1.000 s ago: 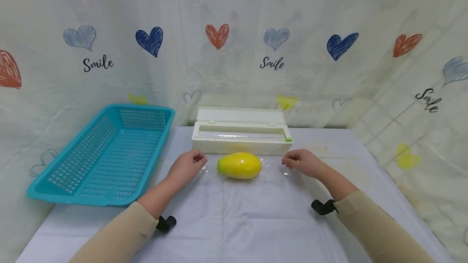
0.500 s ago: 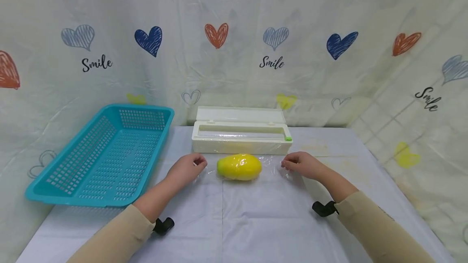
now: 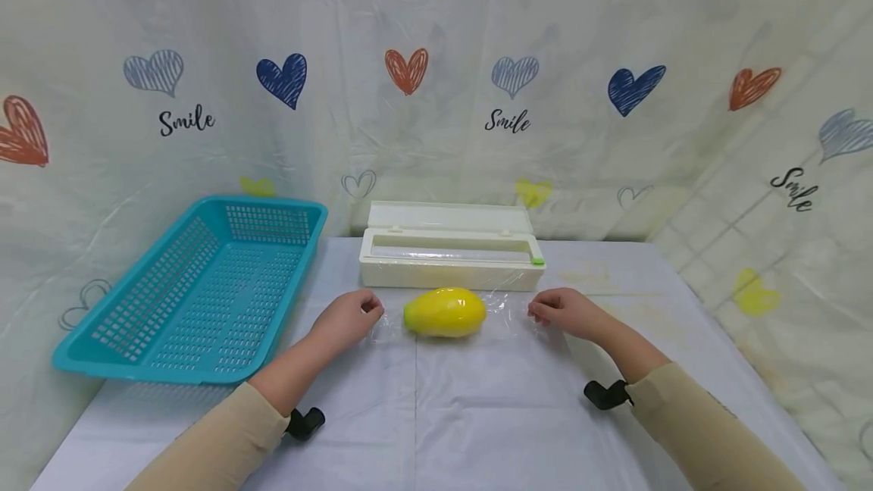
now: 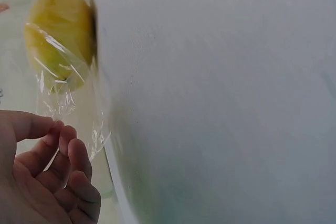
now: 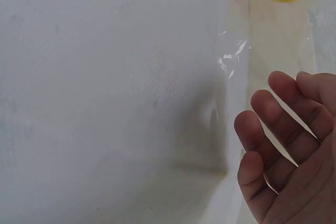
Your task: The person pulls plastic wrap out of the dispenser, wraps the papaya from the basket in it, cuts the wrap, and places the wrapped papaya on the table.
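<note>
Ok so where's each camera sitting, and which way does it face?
Head: worn on the head, facing forward and down at the yellow fruit, white box and teal basket; both sleeves, the left hand and right hand show.
Left wrist: worn on that wrist, facing the left hand's fingers, clear film and fruit.
Right wrist: worn on that wrist, facing the right hand's fingers; the fruit is cut off at the top edge.
Shared: head and left wrist both show the left hand, film and fruit.

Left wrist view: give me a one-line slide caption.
Left hand pinching clear, glossy plastic film over a yellow, green-tipped oval fruit.
</note>
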The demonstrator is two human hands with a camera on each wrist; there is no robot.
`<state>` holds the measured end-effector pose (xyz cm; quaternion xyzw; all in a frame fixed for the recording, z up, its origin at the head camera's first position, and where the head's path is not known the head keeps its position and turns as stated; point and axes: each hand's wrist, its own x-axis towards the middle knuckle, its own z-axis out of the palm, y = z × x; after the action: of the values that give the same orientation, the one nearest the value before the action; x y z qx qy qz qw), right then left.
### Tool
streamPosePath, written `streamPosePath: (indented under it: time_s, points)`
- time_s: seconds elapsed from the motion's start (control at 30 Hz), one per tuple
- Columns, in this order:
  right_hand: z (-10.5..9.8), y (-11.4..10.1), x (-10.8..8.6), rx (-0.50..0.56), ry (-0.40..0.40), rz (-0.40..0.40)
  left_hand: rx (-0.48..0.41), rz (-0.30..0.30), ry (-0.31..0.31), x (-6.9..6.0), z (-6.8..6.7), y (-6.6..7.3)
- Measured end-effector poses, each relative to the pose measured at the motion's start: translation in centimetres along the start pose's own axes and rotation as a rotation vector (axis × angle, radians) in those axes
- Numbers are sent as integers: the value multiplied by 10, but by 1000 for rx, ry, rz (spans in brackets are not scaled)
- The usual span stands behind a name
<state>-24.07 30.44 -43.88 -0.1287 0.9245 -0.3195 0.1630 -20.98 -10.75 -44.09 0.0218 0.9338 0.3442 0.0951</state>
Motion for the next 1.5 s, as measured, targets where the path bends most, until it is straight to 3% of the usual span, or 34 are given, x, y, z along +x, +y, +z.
streamPosePath:
  time_s: [0.33, 0.43, 0.53, 0.63, 0.73, 0.87, 0.97, 1.07, 1.2, 1.33, 1.5]
  points:
    - [-3, -2, -7, -28, 17, -13, 9, -10, -10, 1, 1, -5]
    - [-7, -10, -13, -45, 63, -43, 41, -16, 17, -2, -1, -5]
    - [-13, -22, -22, -52, 135, -78, 72, 16, 87, -12, -6, 0]
    - [-14, -41, -29, -71, 211, -121, 107, 162, 166, -27, -10, 10]
    - [-8, -60, -35, -131, 258, -229, 201, 420, 196, -39, -10, 19]
    - [7, -80, -37, -291, 275, -484, 393, 744, 152, -44, -2, 26]
    - [19, -87, -33, -441, 256, -678, 511, 859, 75, -40, 7, 28]
    - [28, -89, -24, -555, 216, -807, 607, 887, 16, -32, 14, 27]
    - [35, -89, -11, -627, 179, -841, 669, 870, -7, -21, 20, 28]
    - [37, -88, -1, -634, 156, -793, 639, 836, -15, -12, 22, 33]
    - [40, -85, 8, -605, 98, -664, 564, 760, -51, -3, 22, 39]
